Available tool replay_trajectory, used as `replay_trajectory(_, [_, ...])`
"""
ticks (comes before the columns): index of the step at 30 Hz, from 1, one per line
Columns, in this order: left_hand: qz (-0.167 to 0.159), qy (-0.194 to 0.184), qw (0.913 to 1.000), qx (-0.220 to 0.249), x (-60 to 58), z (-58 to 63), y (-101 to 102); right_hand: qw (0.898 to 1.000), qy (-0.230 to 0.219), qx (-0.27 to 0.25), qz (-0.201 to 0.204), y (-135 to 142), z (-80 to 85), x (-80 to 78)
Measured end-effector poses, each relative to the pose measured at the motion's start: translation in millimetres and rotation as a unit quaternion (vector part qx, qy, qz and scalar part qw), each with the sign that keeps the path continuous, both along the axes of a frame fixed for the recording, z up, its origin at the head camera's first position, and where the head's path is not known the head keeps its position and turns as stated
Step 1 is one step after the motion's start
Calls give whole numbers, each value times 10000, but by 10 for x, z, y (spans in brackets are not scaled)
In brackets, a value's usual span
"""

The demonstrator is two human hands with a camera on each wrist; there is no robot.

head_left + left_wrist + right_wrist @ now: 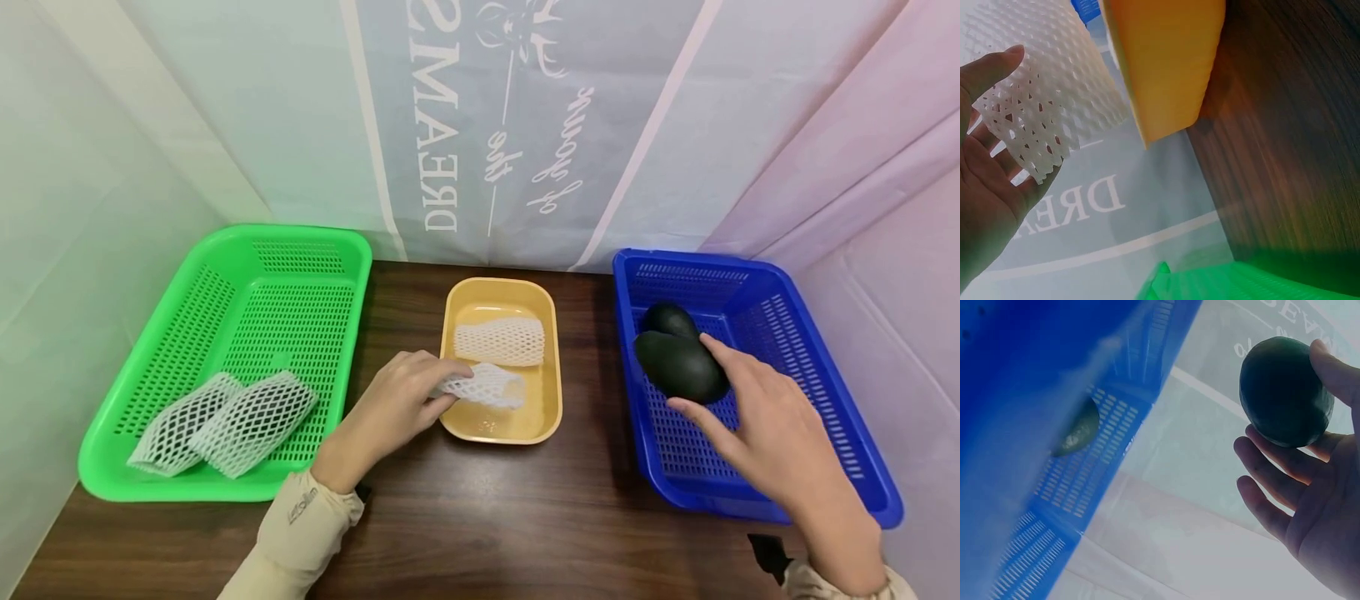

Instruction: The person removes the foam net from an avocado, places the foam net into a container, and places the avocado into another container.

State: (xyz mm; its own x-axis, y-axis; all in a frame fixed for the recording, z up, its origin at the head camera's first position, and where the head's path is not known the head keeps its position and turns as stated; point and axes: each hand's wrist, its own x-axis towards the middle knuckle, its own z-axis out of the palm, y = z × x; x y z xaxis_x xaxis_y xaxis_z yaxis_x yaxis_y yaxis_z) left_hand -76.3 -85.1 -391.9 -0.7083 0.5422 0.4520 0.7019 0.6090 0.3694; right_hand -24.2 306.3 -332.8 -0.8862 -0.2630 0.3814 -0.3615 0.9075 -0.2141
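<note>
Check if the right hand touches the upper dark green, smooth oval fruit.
Touching. The head view shows the right hand gripping the dark green, smooth oval fruit, thumb and forefinger against its edges.

The dark fruit (678, 367) looked smooth, with a soft sheen, while the netting sleeve (491, 388) seemed to be foam, matt and bumpy across its mesh. The green basket (180, 489) and blue basket (720, 502) were of perforated plastic, and the yellow tray (498, 425) was smooth plastic with a light gloss. The counter (480, 525) showed wood grain under a faint shine; the curtain (292, 125) looked like matt cloth.
</note>
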Motion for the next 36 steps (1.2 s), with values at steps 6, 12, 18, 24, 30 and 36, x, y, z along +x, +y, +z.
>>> replay_trajectory(6, [-25,-193,9997,-173,-49,-21,62,9998,-31,122,-124,21,74,-126])
replay_trajectory(12, [-49,-259,9996,-103,-91,-49,143,9996,-153,116,-192,50,117,-250])
replay_trajectory(18, [-136,-196,9997,-44,-144,-66,221,9973,-602,101,-397,170,109,-371])
replay_trajectory(24, [-82,-163,9998,31,-209,-135,277,9932,-1012,60,-569,256,86,-482])
replay_trajectory(30, [11,-294,9996,30,-256,-255,305,9905,-1238,95,-588,313,75,-593])
replay_trajectory(36, [-79,-381,9991,165,-285,-315,346,9816,-1811,317,-511,392,32,-731])
